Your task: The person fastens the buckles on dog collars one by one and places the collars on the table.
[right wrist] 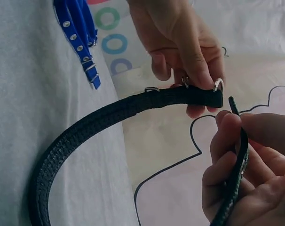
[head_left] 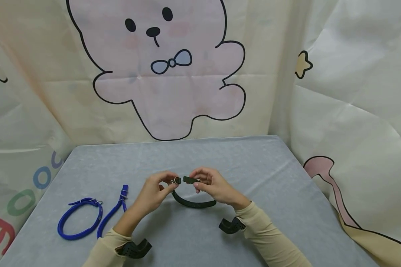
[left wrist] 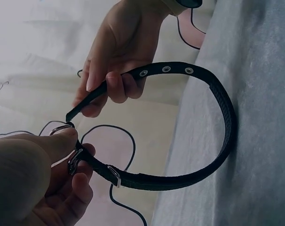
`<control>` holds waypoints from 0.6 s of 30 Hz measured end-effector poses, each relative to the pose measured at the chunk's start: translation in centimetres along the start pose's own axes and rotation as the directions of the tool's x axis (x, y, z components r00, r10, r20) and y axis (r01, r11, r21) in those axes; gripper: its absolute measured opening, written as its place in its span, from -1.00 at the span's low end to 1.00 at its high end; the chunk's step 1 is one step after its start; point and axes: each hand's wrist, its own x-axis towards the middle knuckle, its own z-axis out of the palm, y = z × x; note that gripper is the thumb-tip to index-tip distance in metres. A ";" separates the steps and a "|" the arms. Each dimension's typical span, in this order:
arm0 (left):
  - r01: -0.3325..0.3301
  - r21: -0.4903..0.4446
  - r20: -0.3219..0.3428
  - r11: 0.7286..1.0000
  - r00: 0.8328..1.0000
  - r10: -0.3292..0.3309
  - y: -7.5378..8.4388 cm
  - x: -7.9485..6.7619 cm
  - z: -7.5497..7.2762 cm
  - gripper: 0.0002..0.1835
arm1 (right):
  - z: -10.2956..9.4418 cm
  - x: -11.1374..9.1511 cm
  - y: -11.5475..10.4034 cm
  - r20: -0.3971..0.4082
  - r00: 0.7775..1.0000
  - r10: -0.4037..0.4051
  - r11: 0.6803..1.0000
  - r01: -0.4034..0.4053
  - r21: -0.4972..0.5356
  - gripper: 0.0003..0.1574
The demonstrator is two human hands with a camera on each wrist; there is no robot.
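Note:
A dark collar (head_left: 194, 204) with metal eyelets hangs in an unfastened loop between both hands, over the table. My left hand (head_left: 153, 193) pinches its buckle end; in the left wrist view the metal buckle (left wrist: 60, 129) sits by the thumb, and a metal keeper (left wrist: 115, 176) lies further along the strap. The tapered free end (head_left: 190, 180) is pinched by my right hand (head_left: 217, 187), thumb against fingers. In the right wrist view the tip (right wrist: 233, 104) points toward the buckle end, with a small gap between them.
To the left on the grey-covered table (head_left: 254, 163) lie a looped blue collar (head_left: 74, 237) and a second blue strap (head_left: 111, 214), partly hidden behind the left forearm. Printed cloth sheets (head_left: 187, 100) stand behind and at both sides.

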 end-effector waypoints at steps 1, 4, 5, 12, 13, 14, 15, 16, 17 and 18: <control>-0.005 0.009 -0.004 1.000 1.000 0.005 0.1 0.0 0.1 -0.82 | 0.1 0.0 0.0 -0.006 1.000 -0.001 1.000 0.001 -0.011 -0.69; -0.025 0.035 -0.021 0.999 0.999 0.026 0.2 -0.1 0.2 -0.82 | 0.3 0.0 -0.1 -0.015 1.000 -0.001 0.999 0.000 -0.044 -0.71; -0.033 0.042 -0.025 0.999 0.999 0.034 0.2 -0.1 0.2 -0.82 | 0.4 0.0 -0.1 -0.017 1.000 -0.002 0.999 0.002 -0.053 -0.71; -0.065 0.095 -0.032 0.993 0.997 0.069 0.5 -0.1 0.6 -0.80 | 0.4 -0.1 -0.2 -0.027 0.998 -0.056 0.994 0.053 -0.099 -0.73; -0.075 0.107 -0.027 0.991 0.997 0.078 0.6 -0.1 0.6 -0.80 | 0.4 -0.1 -0.2 -0.026 0.998 -0.065 0.992 0.062 -0.107 -0.73; -0.088 0.121 -0.021 0.989 0.996 0.092 0.7 -0.1 0.6 -0.79 | 0.5 -0.1 -0.2 -0.025 0.997 -0.073 0.991 0.070 -0.118 -0.74; -0.100 0.133 -0.013 0.986 0.995 0.103 0.8 -0.2 0.6 -0.78 | 0.5 -0.1 -0.2 -0.024 0.997 -0.077 0.989 0.073 -0.129 -0.74; -0.114 0.143 -0.005 0.983 0.993 0.116 0.9 -0.3 0.6 -0.78 | 0.6 -0.1 -0.2 -0.024 0.997 -0.079 0.987 0.075 -0.140 -0.74; -0.129 0.153 0.003 0.980 0.992 0.130 1.0 -0.4 0.5 -0.78 | 0.7 0.0 -0.2 -0.026 0.997 -0.078 0.986 0.073 -0.150 -0.75; -0.142 0.157 0.014 0.977 0.990 0.142 1.0 -0.4 0.5 -0.77 | 0.8 -0.1 -0.3 -0.030 0.997 -0.076 0.985 0.071 -0.160 -0.75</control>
